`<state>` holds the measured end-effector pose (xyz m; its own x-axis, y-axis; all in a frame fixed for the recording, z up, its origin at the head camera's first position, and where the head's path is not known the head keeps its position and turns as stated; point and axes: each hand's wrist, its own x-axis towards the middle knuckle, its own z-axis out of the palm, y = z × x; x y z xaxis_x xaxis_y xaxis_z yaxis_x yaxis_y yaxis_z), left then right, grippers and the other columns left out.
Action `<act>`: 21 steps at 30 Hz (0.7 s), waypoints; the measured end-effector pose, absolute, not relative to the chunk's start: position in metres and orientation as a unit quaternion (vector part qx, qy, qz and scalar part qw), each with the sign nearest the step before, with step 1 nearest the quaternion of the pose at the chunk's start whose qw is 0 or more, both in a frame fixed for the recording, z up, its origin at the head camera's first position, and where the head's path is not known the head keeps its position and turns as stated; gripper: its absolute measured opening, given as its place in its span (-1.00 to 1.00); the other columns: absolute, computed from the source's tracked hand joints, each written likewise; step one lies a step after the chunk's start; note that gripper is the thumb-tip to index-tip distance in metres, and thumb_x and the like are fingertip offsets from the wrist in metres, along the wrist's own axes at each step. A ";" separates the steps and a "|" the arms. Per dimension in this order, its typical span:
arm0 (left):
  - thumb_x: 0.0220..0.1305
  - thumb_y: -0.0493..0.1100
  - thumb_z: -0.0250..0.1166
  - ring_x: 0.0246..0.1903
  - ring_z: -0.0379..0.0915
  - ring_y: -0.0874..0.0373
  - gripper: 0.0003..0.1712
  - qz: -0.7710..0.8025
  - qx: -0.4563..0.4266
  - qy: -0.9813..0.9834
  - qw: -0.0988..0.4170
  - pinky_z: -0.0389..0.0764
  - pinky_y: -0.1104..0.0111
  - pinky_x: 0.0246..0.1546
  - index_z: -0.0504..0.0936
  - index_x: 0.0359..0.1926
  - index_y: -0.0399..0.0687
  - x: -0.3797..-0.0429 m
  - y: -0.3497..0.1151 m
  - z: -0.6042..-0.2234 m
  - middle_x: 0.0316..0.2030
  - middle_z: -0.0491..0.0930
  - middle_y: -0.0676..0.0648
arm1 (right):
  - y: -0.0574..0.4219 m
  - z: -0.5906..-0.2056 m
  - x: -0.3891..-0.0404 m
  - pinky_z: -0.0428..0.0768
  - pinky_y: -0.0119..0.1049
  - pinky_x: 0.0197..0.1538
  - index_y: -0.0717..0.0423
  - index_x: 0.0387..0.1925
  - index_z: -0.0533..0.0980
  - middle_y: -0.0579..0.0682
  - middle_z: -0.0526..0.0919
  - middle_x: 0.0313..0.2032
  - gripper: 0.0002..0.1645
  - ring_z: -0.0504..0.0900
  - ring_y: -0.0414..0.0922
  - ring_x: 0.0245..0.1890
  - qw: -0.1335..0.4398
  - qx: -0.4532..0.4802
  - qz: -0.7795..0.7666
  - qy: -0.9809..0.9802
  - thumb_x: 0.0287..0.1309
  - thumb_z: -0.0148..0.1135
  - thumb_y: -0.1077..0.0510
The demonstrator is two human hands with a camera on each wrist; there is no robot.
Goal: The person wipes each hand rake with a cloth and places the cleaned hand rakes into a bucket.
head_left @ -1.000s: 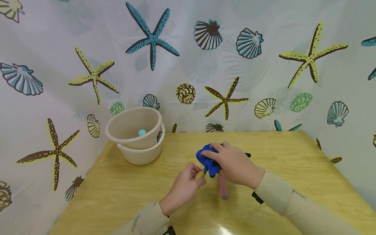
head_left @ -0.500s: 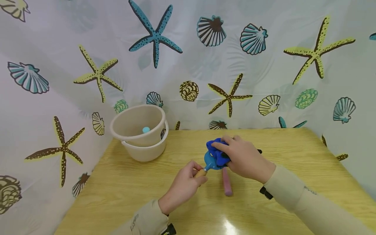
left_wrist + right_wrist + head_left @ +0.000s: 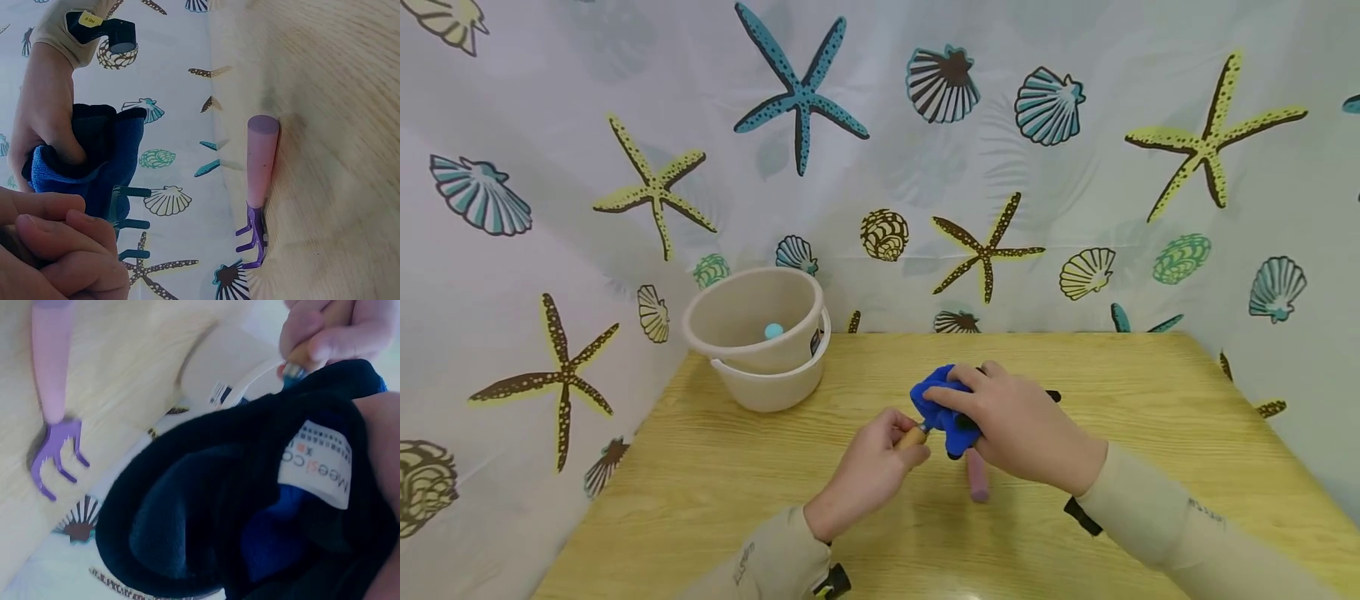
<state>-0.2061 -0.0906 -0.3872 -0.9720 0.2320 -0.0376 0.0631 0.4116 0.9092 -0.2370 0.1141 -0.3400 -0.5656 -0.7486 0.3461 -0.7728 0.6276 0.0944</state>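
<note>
My left hand (image 3: 867, 473) grips the wooden handle (image 3: 912, 437) of a small hand rake, held above the table. Blue-green tines (image 3: 139, 224) of that rake show in the left wrist view, beside the cloth. My right hand (image 3: 1026, 427) holds a bunched blue cloth (image 3: 934, 402) with black edging against the rake's head, which is mostly covered in the head view. A white label (image 3: 317, 464) shows on the cloth in the right wrist view. Below the hands, a second hand rake (image 3: 261, 164) lies on the table, with a pink handle and purple tines.
A beige bucket (image 3: 767, 388) with its carrying handle lowered stands at the table's back left. Something light blue and round (image 3: 773, 331) is inside it. The wooden table (image 3: 760, 492) meets a curtain (image 3: 925, 167) printed with starfish and shells.
Half a second ago the cloth sat higher and further right, with the blue rake head partly bare. Now my right hand has brought it back down and left over the head. My left hand keeps its grip.
</note>
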 end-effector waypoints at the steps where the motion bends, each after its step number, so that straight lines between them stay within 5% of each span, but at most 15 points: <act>1: 0.21 -0.09 0.27 -0.45 0.43 0.11 -0.71 0.535 0.086 0.837 0.078 0.45 0.30 -0.51 0.45 -0.14 -0.14 -0.207 -0.090 -0.386 -0.34 0.56 -0.08 | 0.115 -0.339 -0.239 0.66 -0.10 -0.37 -0.14 0.16 0.50 0.05 0.54 -0.03 -0.29 0.48 0.02 -0.19 0.182 0.426 0.035 -0.886 -0.14 0.49 0.08; 21: 0.16 -0.14 0.30 -0.51 0.42 0.14 -0.74 0.534 0.078 0.839 0.072 0.41 0.35 -0.62 0.49 -0.17 -0.14 -0.210 -0.082 -0.390 -0.36 0.57 -0.07 | 0.134 -0.352 -0.260 0.66 -0.01 -0.33 -0.05 0.17 0.50 0.10 0.55 -0.04 -0.26 0.51 0.09 -0.21 0.170 0.346 0.028 -0.922 -0.17 0.47 0.16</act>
